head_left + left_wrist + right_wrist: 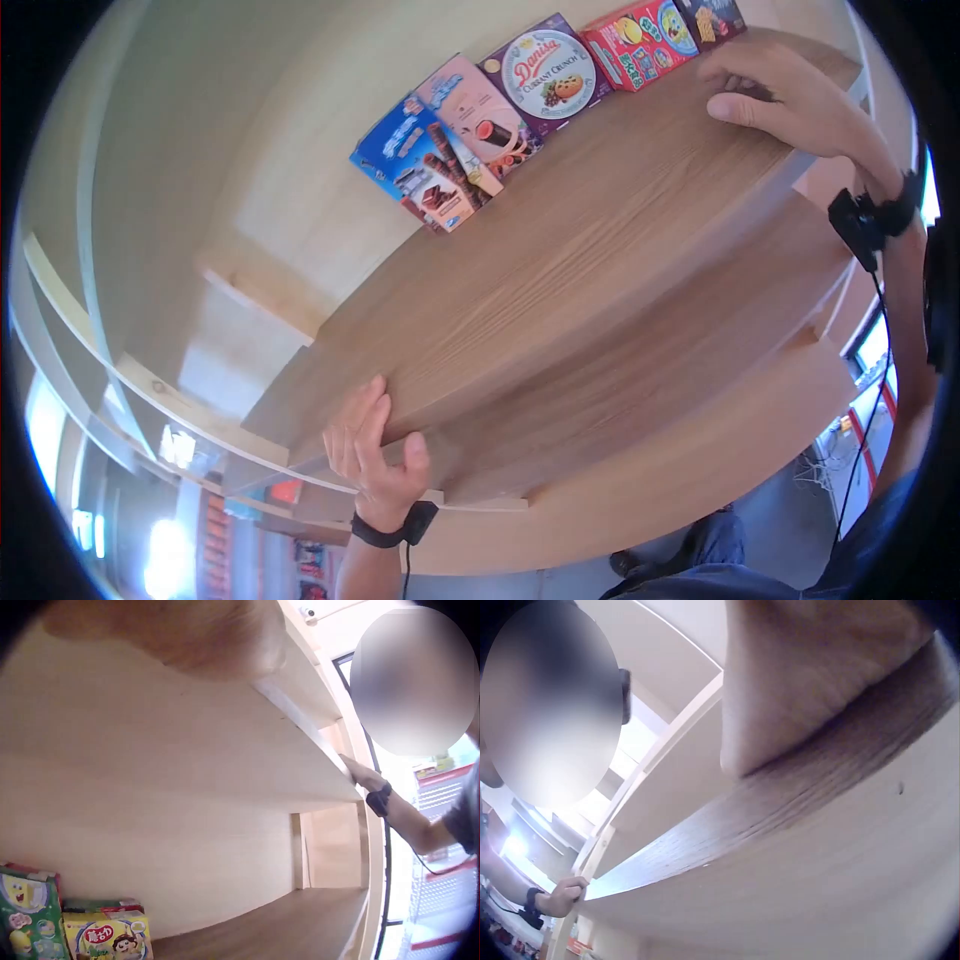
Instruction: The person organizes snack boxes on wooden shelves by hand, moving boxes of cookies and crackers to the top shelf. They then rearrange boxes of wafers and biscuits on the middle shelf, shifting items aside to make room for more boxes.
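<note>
My left hand (pixel 375 455) rests at the front edge of the upper wooden shelf (pixel 560 270), near its left end, fingers over the top and thumb apart. My right hand (pixel 775 95) lies over the shelf's right end with its fingers loosely bent, close to a dark snack box (pixel 713 20). Along the back wall, a red box (pixel 642 45), a purple Danisa currant crunch box (pixel 552 78), a pink wafer-roll box (pixel 480 115) and a blue wafer-roll box (pixel 415 165) lean in a row. Both wrist views show mostly the shelf's pale underside, with part of each hand above.
A lower shelf (pixel 640 365) runs beneath. In the left wrist view, a green snack pack (pixel 30 911) and a yellow box (pixel 109 934) stand low at the left. A clear curved panel (pixel 88 200) and a wooden batten (pixel 260 305) are at the left side.
</note>
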A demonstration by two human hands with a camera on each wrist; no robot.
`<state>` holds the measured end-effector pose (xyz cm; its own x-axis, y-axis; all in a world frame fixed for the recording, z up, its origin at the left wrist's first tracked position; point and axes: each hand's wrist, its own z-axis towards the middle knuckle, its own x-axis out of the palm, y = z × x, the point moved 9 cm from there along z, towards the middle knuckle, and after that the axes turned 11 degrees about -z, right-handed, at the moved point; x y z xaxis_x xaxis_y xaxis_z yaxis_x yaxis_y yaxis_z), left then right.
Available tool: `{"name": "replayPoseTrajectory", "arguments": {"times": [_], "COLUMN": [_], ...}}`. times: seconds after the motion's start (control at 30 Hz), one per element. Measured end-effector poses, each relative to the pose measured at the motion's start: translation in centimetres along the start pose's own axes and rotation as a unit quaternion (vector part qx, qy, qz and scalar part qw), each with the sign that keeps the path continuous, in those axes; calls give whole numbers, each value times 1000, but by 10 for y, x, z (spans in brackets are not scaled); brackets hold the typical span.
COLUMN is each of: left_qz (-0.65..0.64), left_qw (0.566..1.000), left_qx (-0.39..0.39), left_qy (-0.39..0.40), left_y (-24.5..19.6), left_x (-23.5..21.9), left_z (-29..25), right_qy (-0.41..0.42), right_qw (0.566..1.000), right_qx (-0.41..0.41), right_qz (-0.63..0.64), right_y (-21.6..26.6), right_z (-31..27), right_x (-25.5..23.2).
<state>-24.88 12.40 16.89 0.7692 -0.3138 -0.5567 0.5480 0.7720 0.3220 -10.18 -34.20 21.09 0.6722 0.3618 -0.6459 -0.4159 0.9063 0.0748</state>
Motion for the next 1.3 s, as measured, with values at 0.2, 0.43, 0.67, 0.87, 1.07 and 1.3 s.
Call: {"name": "replayPoseTrajectory", "arguments": {"times": [0.2,0.43,0.67,0.87,1.07,1.3], "left_qz": [-70,-269,-310,-335,-270,-165], "left_qw": [991,933,889,868,892,903], "left_qx": [97,-120,-281,-346,-345,-355], "left_qy": [-57,206,187,119,109,175], "left_y": [-11,19,44,64,78,173], "left_x": [-27,41,61,95,117,174], "left_z": [-88,-254,-326,-315,-249,-164], "right_qy": [81,11,-142,-156,-171,-187], "right_qw": [994,986,975,968,971,969], "right_qx": [56,158,95,175,152,126], "right_qz": [-55,-45,-141,-87,-77,-97], "right_y": [-6,-4,-4,-20,-28,-11], "right_z": [4,-38,-64,-68,-70,-69], "right_x": [4,0,12,11,9,5]}}
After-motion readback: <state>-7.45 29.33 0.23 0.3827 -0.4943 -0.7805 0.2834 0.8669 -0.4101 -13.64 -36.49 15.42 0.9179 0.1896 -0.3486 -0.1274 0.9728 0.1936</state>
